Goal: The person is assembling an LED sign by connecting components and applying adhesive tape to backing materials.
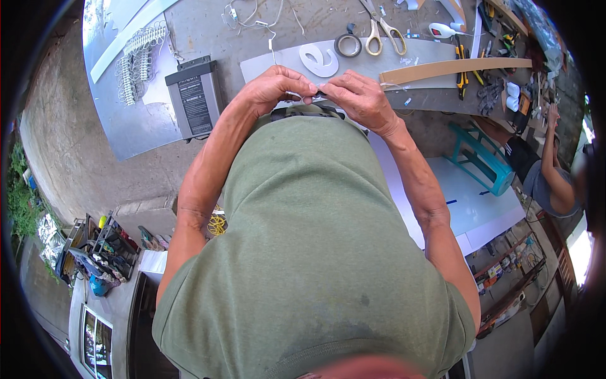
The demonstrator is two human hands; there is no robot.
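Hands meeting over the near edge of the grey concrete bench (208, 31), fingertips pressed together on a small dark piece (319, 94) pinched between them. Left hand (274, 85) curled, fingers (302, 81) bent down onto the piece; right hand (360, 98) likewise, fingers (333, 88) nipping its other end. Too small to tell what the piece is.

Just beyond the hands, a white cut-out letter with a rounded loop (319, 60) lying flat on a pale grey sheet (265, 63). Right of the letter, touching nothing, a black roll of tape (348, 45); next beyond that, scissors with yellow handles (384, 31). Further right of the letter, a long tan strip of board (454, 68) laid across the sheet's end. Left of the letter, a grey metal box with a dark printed label on top (194, 95), label rectangular with a lighter warning band low down. Left again, a cluster of white coiled pieces (137, 60) on a white panel (107, 38).

Well right of the letter and lower, a teal stool (480, 161), and a second person's arm (555, 164) near it. Far below-left of the letter, open racks (104, 249) filled with small mixed items, not clear enough to name.
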